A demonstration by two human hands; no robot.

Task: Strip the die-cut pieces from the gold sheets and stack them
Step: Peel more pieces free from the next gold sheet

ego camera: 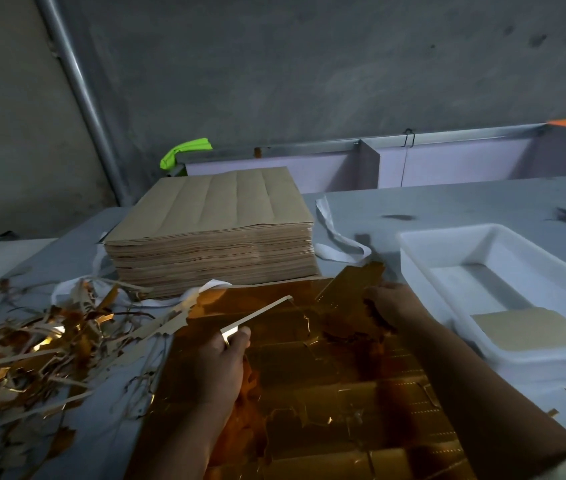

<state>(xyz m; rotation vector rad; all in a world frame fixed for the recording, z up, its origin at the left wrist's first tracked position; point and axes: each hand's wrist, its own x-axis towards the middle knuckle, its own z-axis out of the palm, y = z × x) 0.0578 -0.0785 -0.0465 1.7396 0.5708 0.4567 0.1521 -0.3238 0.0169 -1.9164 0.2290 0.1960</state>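
Gold foil die-cut sheet (326, 382) lies before us. Over it our left hand (226, 358) pinches a thin pale waste strip (257, 315); our right hand (392, 303) grips a lifted gold piece (350, 285) at its far edge. Right of the sheet, a white plastic tray (447, 230) holds one tan cut piece (524, 332).
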